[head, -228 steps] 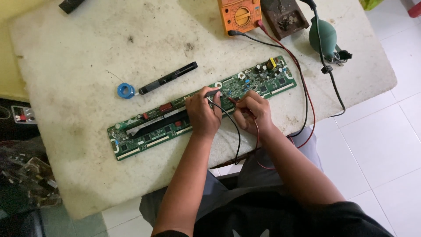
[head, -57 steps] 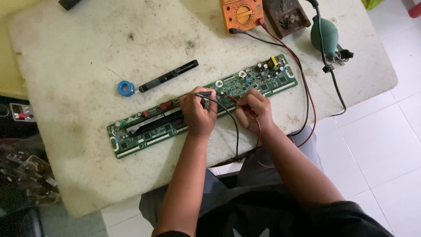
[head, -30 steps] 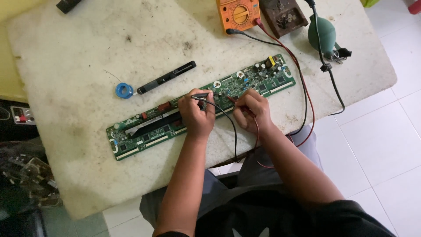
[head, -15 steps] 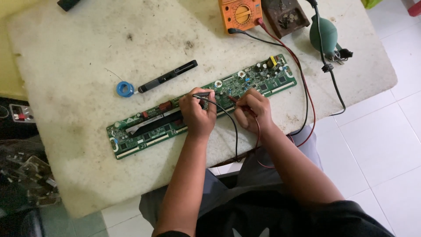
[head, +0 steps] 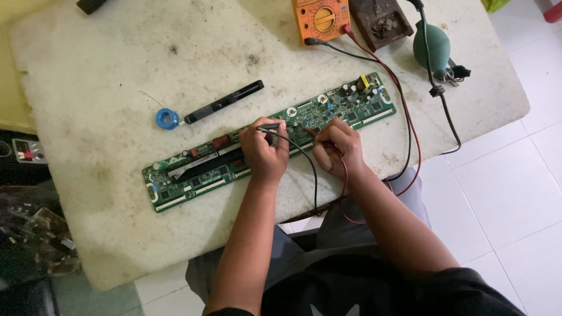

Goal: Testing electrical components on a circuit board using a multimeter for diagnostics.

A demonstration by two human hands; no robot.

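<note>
Near edge: left hand (head: 264, 153) closed round black probe (head: 270, 126); right hand (head: 338, 147) closed round red probe (head: 310, 132). Both tips rest on the board (head: 193, 175) near its middle, close together. Board lies diagonal on the table (head: 105, 70), long axis running left-near to right-far.

Risks, judged from this pose:
- Tips sit near each other amid dense parts; a slip could bridge adjacent pins and short them.
- Black lead (head: 309, 169) and red lead (head: 404, 126) drape over board and table edge; a snag w/ forearm could jerk a tip off its pad.
- Board not clamped; hand pressure could shift it.

Farther back: pen tool (head: 224, 102) and blue spool (head: 167, 119) beside board. At far edge: orange meter (head: 321, 19), green bulb (head: 432, 47); lead pull could drag the meter.
</note>
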